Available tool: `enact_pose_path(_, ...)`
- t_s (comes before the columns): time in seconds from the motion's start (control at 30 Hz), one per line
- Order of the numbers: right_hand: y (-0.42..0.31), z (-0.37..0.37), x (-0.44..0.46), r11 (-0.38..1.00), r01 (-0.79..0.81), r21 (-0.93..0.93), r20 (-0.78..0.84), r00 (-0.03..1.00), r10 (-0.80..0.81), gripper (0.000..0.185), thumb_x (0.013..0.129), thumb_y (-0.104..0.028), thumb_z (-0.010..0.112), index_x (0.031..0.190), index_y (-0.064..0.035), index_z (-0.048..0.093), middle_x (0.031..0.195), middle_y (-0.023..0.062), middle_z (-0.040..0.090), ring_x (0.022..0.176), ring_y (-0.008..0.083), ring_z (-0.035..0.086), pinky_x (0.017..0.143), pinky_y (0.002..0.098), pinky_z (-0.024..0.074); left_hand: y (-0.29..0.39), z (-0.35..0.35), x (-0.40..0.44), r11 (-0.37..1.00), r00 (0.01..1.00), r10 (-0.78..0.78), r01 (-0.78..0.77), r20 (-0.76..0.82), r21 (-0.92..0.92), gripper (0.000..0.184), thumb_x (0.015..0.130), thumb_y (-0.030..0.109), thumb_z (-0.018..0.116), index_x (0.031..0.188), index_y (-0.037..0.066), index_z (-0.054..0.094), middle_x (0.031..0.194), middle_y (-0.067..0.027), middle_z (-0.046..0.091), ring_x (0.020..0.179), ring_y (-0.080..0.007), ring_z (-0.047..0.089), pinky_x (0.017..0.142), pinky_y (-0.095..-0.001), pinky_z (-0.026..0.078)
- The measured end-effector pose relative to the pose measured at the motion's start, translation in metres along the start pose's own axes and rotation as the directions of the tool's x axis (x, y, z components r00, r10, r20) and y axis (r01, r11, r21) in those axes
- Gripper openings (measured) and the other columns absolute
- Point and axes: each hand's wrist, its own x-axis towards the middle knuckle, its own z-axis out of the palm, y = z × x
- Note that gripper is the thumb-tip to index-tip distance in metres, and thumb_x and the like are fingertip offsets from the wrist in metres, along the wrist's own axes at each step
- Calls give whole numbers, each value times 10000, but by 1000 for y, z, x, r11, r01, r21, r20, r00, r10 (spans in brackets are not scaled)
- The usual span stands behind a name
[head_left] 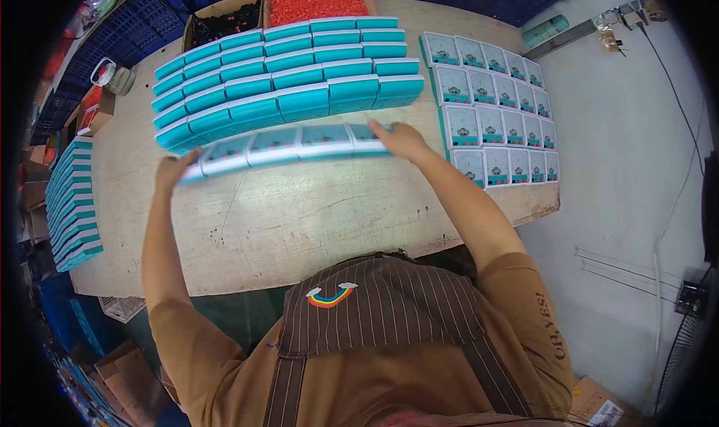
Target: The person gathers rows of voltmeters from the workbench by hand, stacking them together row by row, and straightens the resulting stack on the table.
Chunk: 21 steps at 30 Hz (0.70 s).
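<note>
Between my two hands runs a row of several white and teal boxes point(288, 145), slightly blurred. My left hand point(177, 168) is closed on the left end of this row, and my right hand point(397, 140) is closed on its right end. Just behind the row stand several rows of teal and white boxes point(281, 105) packed close together. To the right of my right hand lie rows of boxes with clear fronts point(490, 127), showing small red and grey parts inside.
At the back are a bin of red pieces point(318, 4) and a carton of black pieces point(228, 24). A stack of teal boxes point(75, 206) lines the left table edge. A jar point(116, 78) stands at the back left. The wooden table point(299, 225) ends before my apron.
</note>
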Motion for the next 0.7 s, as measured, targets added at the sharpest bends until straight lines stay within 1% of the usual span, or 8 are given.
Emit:
enact_pose_path(0.1,-12,-15,26,966,-89,242,1,996,91,848,844,-671,507,1250,73,513,1003,184,646,920,285,632,768,373,498,41,-37,-22,948,990,-140,142,26,-285,994,604,728,708,1151,-92,577,968,-192,685,834,-299,679,693,-397,514)
enact_pose_path(0.2,16,-32,7,782,102,615,-40,994,-98,692,884,-550,563,1284,13,514,994,126,648,887,194,630,774,335,494,53,-21,-42,907,977,-93,3,-192,-422,1005,655,679,714,1271,-82,489,1090,-211,642,965,-300,640,791,-398,500)
enact_pose_path(0.33,161,-81,-11,800,489,348,-549,798,-249,559,855,-317,690,1268,25,532,959,112,671,858,192,638,784,291,503,12,48,-50,922,705,-79,-217,-704,-321,901,758,540,732,1347,-61,408,1099,-216,603,1021,-276,579,960,-387,417)
enact_pose_path(0.4,269,-141,-24,795,523,308,-666,715,-212,488,850,-228,695,1268,-20,550,968,109,676,873,190,644,789,286,506,45,85,-102,911,697,-61,-253,-715,-325,721,828,402,722,1325,-39,441,1037,-168,617,969,-230,594,902,-365,453)
enact_pose_path(0.47,389,-192,-36,950,203,237,-794,603,69,507,848,-330,676,1224,-1,586,986,140,691,918,237,655,823,348,505,77,143,-137,845,838,111,-362,-534,-394,530,876,265,691,1289,3,486,973,-93,618,895,-170,596,816,-317,481)
enact_pose_path(0.53,476,-228,-52,935,-167,312,-748,564,350,668,799,-469,689,1265,-8,559,1111,180,656,1025,301,629,902,402,481,159,197,-194,790,898,324,-430,-298,-437,428,893,199,665,1261,42,515,953,-36,614,851,-121,586,735,-264,482)
enact_pose_path(0.63,526,-246,-60,858,-508,74,-741,548,388,849,734,-555,713,1324,14,489,1257,202,577,1156,354,555,982,421,438,289,271,-264,680,889,443,-251,114,-689,456,877,142,635,1297,59,480,959,-44,601,835,-112,585,683,-265,491)
enact_pose_path(0.7,551,-241,-47,881,-472,23,-774,550,315,869,725,-557,724,1304,49,492,1232,241,579,1156,366,558,979,434,437,359,312,-289,736,854,457,-205,250,-645,567,840,191,689,1310,8,430,948,-92,587,829,-152,587,701,-293,499)
